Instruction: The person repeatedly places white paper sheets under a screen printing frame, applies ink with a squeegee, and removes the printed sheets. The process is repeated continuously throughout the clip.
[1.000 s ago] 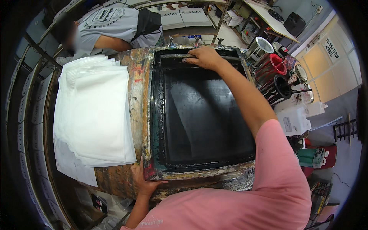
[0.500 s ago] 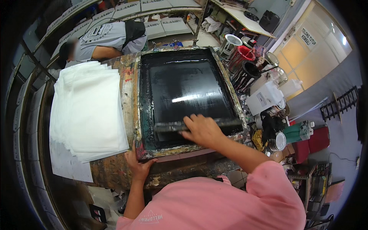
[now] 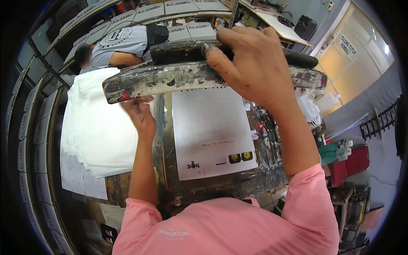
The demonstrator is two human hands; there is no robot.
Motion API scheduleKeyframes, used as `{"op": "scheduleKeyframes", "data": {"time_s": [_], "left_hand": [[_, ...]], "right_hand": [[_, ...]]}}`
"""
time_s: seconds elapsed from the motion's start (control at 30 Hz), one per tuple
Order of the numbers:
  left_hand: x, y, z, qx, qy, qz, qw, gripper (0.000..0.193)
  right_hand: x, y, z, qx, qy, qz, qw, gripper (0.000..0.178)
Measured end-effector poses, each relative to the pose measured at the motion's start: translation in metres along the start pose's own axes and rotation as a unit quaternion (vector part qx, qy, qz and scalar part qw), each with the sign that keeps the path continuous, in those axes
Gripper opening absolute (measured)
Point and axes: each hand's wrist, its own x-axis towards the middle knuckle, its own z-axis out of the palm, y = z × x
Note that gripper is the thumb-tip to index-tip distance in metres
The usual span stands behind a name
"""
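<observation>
- A stack of white sheets [image 3: 97,131] lies at the left of the workbench [image 3: 264,180], its edges fanned unevenly; the raised frame's left end passes in front of its upper part in this view.
- A co-worker [image 3: 123,47] in grey leans over beyond the stack.
- The left hand [image 3: 139,114] reaches up with fingers spread just under the frame's left end; whether it bears on the wood or has let go, I cannot tell.
- The screen frame [image 3: 165,80] is tilted up, its paint-crusted near rail high above the bench. It would be best kept level from end to end, so neither corner dips.
- The squeegee [image 3: 182,52], a long dark bar, lies along the top of that rail, held there firmly, as seems wise.
- Below, the printed sheet [image 3: 212,123] lies flat on the bench, bearing black marks; bare fingers and wet edges should stay off its face.
- The right hand [image 3: 255,63] grasps the squeegee, thumb in front of the rail.
- A green jug [image 3: 333,152] stands farther right.
</observation>
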Motion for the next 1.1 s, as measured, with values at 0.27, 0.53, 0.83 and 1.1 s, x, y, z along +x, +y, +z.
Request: {"op": "scheduleKeyframes", "data": {"time_s": [0.27, 0.53, 0.83, 1.1], "left_hand": [[0.009, -0.214, 0.036, 0.347, -0.285, -0.101, 0.888, 0.035], [0.045, -0.209, 0.038, 0.135, -0.229, -0.263, 0.927, 0.021], [0.014, -0.072, -0.177, 0.217, 0.006, -0.299, 0.929, 0.026], [-0.008, 0.008, -0.432, 0.397, 0.183, -0.227, 0.871, 0.028]], "right_hand": [[0.045, 0.026, -0.001, 0.066, -0.02, 0.0, 0.998, 0.044], [0.048, 0.026, -0.015, 0.054, -0.016, -0.009, 0.998, 0.047], [0.038, 0.012, -0.002, 0.061, 0.039, 0.0, 0.997, 0.046], [0.023, 0.011, 0.002, -0.021, 0.01, 0.001, 1.0, 0.048]]}}
